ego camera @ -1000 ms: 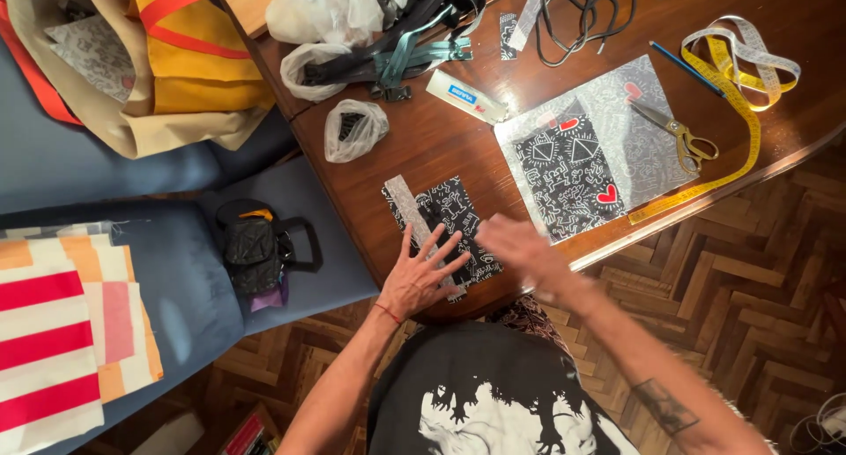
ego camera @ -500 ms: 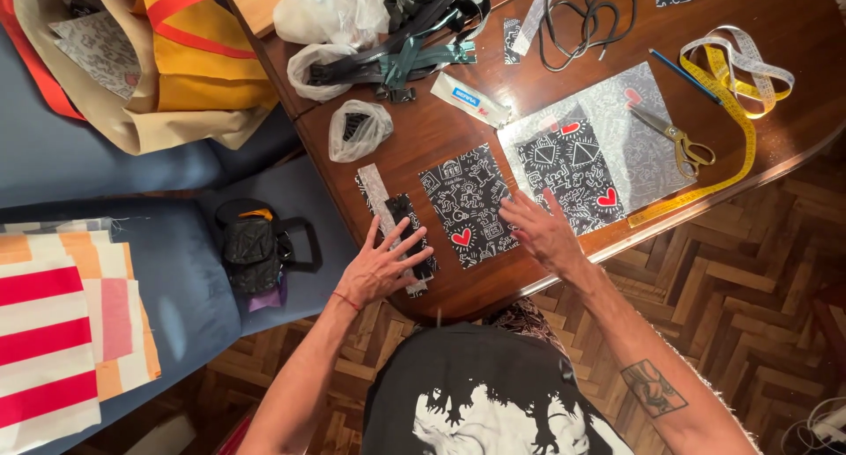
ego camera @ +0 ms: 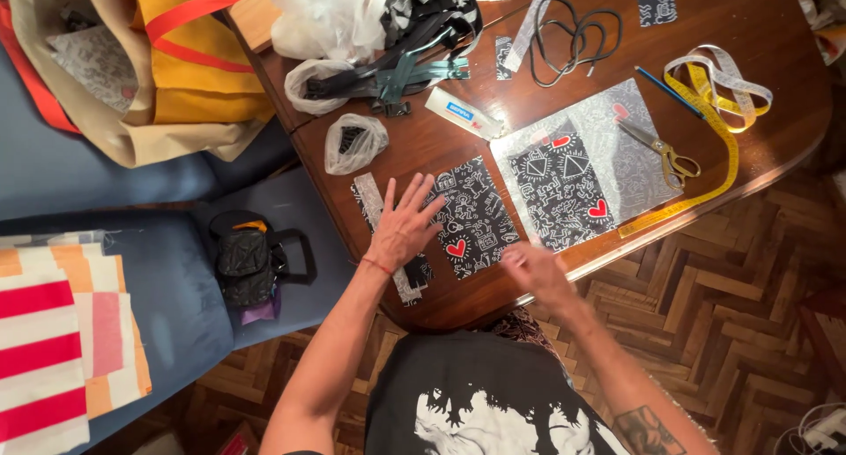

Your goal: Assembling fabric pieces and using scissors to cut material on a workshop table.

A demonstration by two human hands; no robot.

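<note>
My left hand (ego camera: 404, 224) lies flat with spread fingers on a narrow black-and-white patterned fabric strip (ego camera: 370, 199) and the left edge of a small black fabric square with white doodles and a red heart (ego camera: 471, 221). My right hand (ego camera: 531, 268) hovers, blurred, at the table's near edge just right of that square, holding nothing that I can see. A larger black patterned piece with red hearts (ego camera: 555, 186) rests on a grey patterned sheet (ego camera: 617, 138) further right.
On the wooden table (ego camera: 767, 14): gold scissors (ego camera: 661, 151), yellow tape measure (ego camera: 718, 120), blue pencil (ego camera: 665, 92), glue tube (ego camera: 458, 113), black cord (ego camera: 573, 36), zippers (ego camera: 414, 67), plastic bags (ego camera: 351, 142). Blue seat (ego camera: 159, 270) with a black pouch (ego camera: 245, 257), striped cloth (ego camera: 44, 349), tote bag (ego camera: 176, 67) at left.
The fabric square got laid out beside the strip. My left hand slid up onto the strip and square's edge; my right hand drew back off the square toward the table edge.
</note>
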